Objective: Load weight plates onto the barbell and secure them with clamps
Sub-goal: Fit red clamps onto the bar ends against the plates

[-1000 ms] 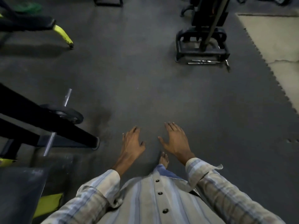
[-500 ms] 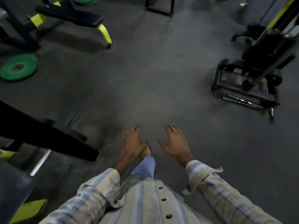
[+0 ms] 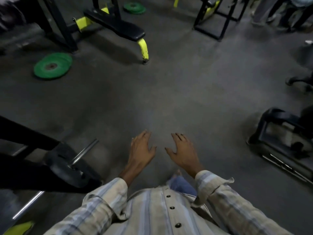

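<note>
My left hand (image 3: 141, 150) and my right hand (image 3: 183, 150) hang side by side in front of me, palms down, fingers spread, holding nothing. At lower left the steel barbell sleeve (image 3: 84, 151) pokes out past a black weight plate (image 3: 67, 165) that sits on it, partly hidden by a black rack beam (image 3: 25, 136). A stack of green weight plates (image 3: 52, 66) lies flat on the floor at far left. Another green plate stack (image 3: 134, 7) lies at the top centre. No clamp shows.
A black bench with yellow legs (image 3: 118, 26) stands at upper left. A black frame (image 3: 213, 19) is at upper right, a black machine base (image 3: 277, 133) at right. Other people's legs (image 3: 277, 12) show at top right. Dark rubber floor (image 3: 169, 90) stretches ahead.
My view has swung up and left: the bench and green plates have come into sight, the machine has slid to the right edge. Both hands have stayed open and empty.
</note>
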